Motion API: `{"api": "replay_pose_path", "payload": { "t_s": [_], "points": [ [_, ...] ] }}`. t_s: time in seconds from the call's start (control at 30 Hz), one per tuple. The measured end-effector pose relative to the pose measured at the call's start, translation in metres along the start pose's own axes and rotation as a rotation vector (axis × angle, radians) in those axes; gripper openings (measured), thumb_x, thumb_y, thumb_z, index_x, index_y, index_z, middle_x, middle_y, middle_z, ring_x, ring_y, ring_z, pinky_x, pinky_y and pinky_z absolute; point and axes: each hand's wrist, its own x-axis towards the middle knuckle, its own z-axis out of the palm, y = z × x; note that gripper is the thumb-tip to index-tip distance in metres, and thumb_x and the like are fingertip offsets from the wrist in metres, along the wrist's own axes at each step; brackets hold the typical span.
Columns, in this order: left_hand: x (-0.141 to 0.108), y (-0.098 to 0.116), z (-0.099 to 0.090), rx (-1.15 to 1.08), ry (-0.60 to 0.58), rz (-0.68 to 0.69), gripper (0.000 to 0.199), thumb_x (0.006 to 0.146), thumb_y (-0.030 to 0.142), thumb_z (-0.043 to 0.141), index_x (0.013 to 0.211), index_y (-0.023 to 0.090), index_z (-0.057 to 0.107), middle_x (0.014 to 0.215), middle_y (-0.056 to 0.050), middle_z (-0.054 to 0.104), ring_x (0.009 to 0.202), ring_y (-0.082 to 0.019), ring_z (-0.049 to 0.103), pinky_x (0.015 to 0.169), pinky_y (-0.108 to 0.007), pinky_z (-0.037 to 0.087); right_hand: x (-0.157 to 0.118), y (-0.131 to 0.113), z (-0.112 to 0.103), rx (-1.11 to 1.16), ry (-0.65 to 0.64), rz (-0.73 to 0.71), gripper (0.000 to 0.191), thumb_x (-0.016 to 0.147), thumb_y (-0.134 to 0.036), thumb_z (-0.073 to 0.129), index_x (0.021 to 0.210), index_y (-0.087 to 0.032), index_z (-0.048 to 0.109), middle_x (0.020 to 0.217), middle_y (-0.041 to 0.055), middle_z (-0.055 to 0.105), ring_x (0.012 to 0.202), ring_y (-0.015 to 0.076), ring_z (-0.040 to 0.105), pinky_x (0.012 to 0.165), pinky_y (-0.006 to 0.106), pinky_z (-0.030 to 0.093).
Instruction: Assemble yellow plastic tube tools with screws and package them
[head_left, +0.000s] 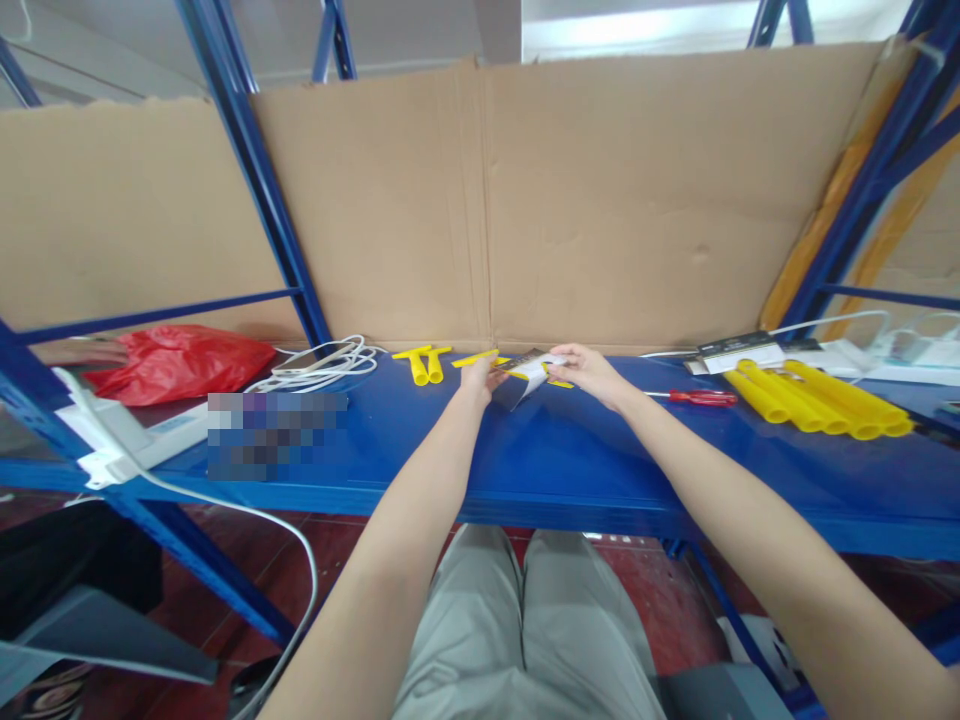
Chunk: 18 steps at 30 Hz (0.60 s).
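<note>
Over the middle of the blue shelf, my left hand (480,378) is closed on a dark and white sheet (531,372), with a yellow piece (475,358) beside its fingers. At the sheet's right side, the fingers of my right hand (585,372) pinch its white part, which curls downward. More yellow shows behind and under the sheet, but its shape is partly hidden. Two yellow T-shaped pieces (427,364) lie to the left of my left hand. A red screwdriver (701,398) rests to the right of my right hand.
Several yellow tubes (817,398) and a dark-and-white packet (739,353) lie at the right. On the left are a white coiled cable (330,365), a red bag (184,362) near another person's hand, and a white power strip (161,437). Cardboard (600,200) stands behind the shelf.
</note>
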Motion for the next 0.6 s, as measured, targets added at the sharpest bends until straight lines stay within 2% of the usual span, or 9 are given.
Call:
{"api": "replay_pose_path", "payload": {
  "t_s": [0.13, 0.23, 0.4, 0.5, 0.6],
  "points": [
    [0.0015, -0.0005, 0.0004, 0.005, -0.08, -0.045, 0.013, 0.083, 0.004, 0.054, 0.09, 0.009, 0.063, 0.065, -0.004, 0.06, 0.049, -0.009, 0.056, 0.045, -0.016, 0.046, 0.0021, 0.0025, 0.0005, 0.016, -0.035, -0.056, 0.04, 0.06, -0.022, 0.08, 0.096, -0.018, 0.063, 0.085, 0.0025, 0.072, 0.078, 0.0139, 0.067, 0.085, 0.035, 0.053],
    [0.0012, -0.0005, -0.0003, -0.008, -0.063, -0.034, 0.019, 0.085, 0.003, 0.048, 0.094, 0.01, 0.063, 0.061, -0.002, 0.058, 0.048, -0.009, 0.055, 0.047, -0.016, 0.046, 0.0025, 0.0036, -0.0004, -0.017, -0.025, -0.088, 0.046, 0.06, -0.024, 0.08, 0.102, -0.017, 0.066, 0.09, 0.0048, 0.073, 0.083, 0.016, 0.068, 0.088, 0.037, 0.052],
    [-0.0017, -0.0008, -0.0005, -0.02, -0.052, -0.057, 0.016, 0.087, 0.006, 0.048, 0.095, 0.011, 0.061, 0.057, 0.0, 0.055, 0.045, -0.008, 0.054, 0.046, -0.015, 0.046, 0.0024, 0.0031, -0.0015, -0.169, -0.024, -0.113, 0.054, 0.063, -0.031, 0.078, 0.113, -0.016, 0.068, 0.108, 0.0083, 0.071, 0.098, 0.0219, 0.066, 0.095, 0.041, 0.048],
    [-0.0019, 0.0003, -0.0003, 0.002, -0.046, -0.084, 0.017, 0.086, 0.007, 0.048, 0.096, 0.012, 0.061, 0.059, -0.001, 0.057, 0.046, -0.008, 0.055, 0.048, -0.015, 0.046, 0.0021, 0.0013, -0.0016, -0.257, -0.029, -0.165, 0.049, 0.065, -0.035, 0.077, 0.11, -0.017, 0.07, 0.117, 0.008, 0.067, 0.108, 0.0252, 0.062, 0.099, 0.042, 0.045],
    [0.0009, 0.0017, -0.0016, 0.021, -0.057, -0.109, 0.021, 0.086, 0.008, 0.048, 0.101, 0.013, 0.061, 0.068, -0.003, 0.062, 0.053, -0.011, 0.06, 0.052, -0.018, 0.048, 0.0009, -0.0001, -0.001, -0.301, -0.064, -0.185, 0.043, 0.07, -0.042, 0.072, 0.106, -0.018, 0.072, 0.115, 0.0082, 0.067, 0.111, 0.0262, 0.061, 0.1, 0.042, 0.044]
  ]
}}
